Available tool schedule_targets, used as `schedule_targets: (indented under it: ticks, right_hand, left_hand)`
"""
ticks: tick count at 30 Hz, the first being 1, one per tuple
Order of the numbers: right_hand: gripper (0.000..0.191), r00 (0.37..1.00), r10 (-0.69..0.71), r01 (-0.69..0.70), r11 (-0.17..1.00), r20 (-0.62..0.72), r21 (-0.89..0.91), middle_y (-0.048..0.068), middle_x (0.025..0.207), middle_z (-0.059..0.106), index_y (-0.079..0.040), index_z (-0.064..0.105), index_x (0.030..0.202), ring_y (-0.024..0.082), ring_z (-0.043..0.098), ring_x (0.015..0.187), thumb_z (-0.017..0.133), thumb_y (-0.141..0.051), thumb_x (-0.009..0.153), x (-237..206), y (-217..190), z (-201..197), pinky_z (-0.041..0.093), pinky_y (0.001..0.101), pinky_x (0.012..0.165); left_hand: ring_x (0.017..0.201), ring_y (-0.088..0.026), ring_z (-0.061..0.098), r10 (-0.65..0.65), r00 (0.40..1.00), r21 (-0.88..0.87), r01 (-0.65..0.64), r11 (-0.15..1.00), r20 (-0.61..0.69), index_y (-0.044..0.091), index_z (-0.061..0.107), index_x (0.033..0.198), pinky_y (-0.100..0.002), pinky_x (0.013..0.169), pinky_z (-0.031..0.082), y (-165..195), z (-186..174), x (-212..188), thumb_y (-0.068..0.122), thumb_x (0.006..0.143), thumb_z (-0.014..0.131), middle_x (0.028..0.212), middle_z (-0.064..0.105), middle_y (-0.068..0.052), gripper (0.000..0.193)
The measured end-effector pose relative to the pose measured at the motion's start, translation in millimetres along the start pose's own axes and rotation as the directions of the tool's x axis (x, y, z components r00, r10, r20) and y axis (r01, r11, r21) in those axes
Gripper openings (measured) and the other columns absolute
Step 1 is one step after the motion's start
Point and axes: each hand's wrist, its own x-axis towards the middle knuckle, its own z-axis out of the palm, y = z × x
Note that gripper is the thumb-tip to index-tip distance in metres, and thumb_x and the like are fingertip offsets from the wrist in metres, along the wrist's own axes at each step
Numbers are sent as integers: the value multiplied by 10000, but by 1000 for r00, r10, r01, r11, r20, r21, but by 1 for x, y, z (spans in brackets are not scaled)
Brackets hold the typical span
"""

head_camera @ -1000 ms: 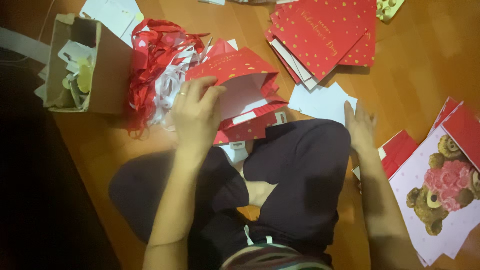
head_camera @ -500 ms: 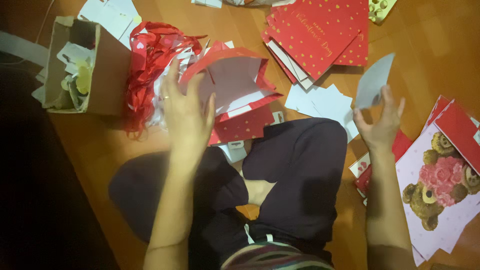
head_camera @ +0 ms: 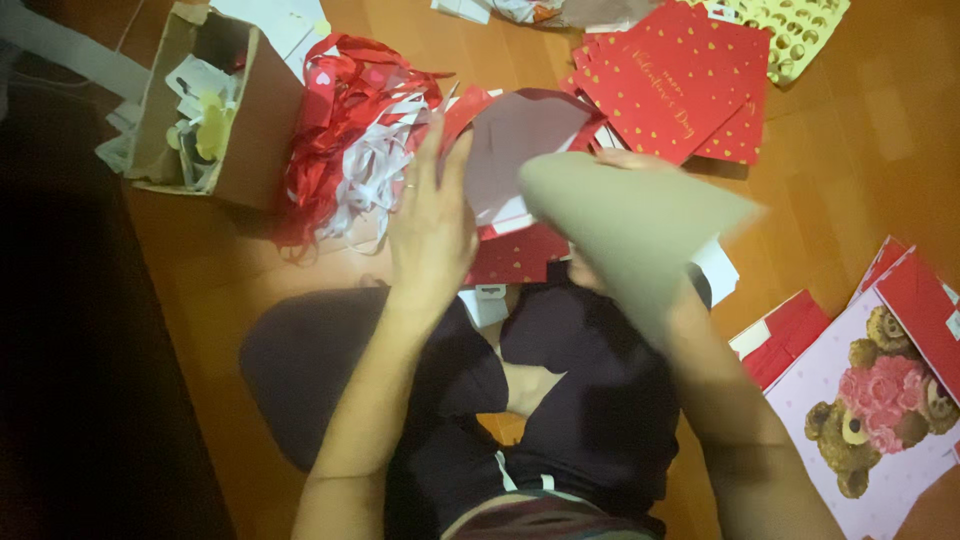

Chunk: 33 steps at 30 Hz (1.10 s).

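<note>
Red gift bag (head_camera: 520, 180) stands open on the wooden floor (head_camera: 850, 150), just ahead of the knees. Left hand (head_camera: 430, 225) is flat against the bag's left side, fingers spread, propping the mouth open. Grey card sheet (head_camera: 625, 225) is tilted over the bag's right edge; it covers most of the right hand (head_camera: 625, 160), which sits behind the sheet and appears to grip it, finger position not clear. Ribbon pile (head_camera: 355, 130) lies just left of the bag, cardboard box (head_camera: 215, 105) beyond it.
</note>
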Motion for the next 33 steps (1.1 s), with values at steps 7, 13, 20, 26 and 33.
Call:
schedule_targets:
  ticks: [7,13,20,26,33]
  right_hand:
    - [733,959,-17,-30,987,284,157,263,1479,439,17,351,1402,508,593,1253,795,-122,834,54,2,18,554,466,1007]
    - [625,773,225,-104,967,593,-231,320,1411,494,-30,558,1281,464,657,1012,816,-157,726,55,26,17,582,492,770]
    - [378,364,241,330,870,899,-367,168,1196,684,-50,702,1139,331,687,1103,710,-273,835,41,89,96,555,461,894]
    - [356,413,286,300,854,865,-425,173,1226,682,-68,707,1151,325,651,1155,634,-292,884,4,141,183,513,480,896]
    - [380,369,617,70,727,695,-683,153,1224,700,-97,704,1187,323,674,1130,572,-349,936,1,136,226,500,520,909]
  left_hand:
    - [1391,-374,508,22,1000,-87,-21,996,12,43,404,1546,-442,1049,518,-12,-4,-2,-66,727,701,1626,366,-144,877]
    - [1424,-382,488,-1,997,-147,12,989,76,5,354,1532,-439,1067,500,-7,0,1,-121,687,674,1640,352,-166,913]
    - [1462,-384,461,101,993,-154,-92,984,53,14,335,1579,-445,1164,466,-3,3,2,-165,720,628,1654,326,-171,925]
    - [1452,-373,470,64,992,-209,-40,977,108,14,353,1558,-425,1110,479,-20,-1,3,-159,719,612,1649,334,-169,895]
    - [1477,-368,457,65,992,-214,-41,976,106,36,360,1571,-417,1125,486,-32,-3,7,-186,710,594,1662,330,-165,919]
